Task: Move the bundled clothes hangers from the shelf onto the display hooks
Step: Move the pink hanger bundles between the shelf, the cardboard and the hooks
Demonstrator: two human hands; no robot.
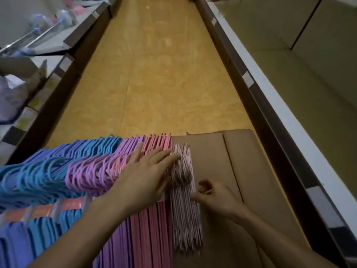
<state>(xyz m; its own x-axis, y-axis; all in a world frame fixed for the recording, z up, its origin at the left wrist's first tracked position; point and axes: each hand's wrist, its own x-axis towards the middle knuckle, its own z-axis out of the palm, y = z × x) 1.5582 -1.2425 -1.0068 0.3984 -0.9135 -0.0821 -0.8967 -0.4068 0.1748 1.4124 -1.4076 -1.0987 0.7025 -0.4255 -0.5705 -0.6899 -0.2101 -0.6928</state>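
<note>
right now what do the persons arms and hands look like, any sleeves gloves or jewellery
Both forearms are bare as far as the picture shows, with no sleeves in view. The left hand and right hand wear no gloves. No rings, watch or bracelet show on either wrist.

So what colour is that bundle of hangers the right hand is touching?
Pale pink and white, finely striped: the bundle by the right hand, seen in the head view.

Shop aisle, price-tagged shelving (249, 82), stacked coloured hangers (81, 171), display hooks (38, 35)
</note>
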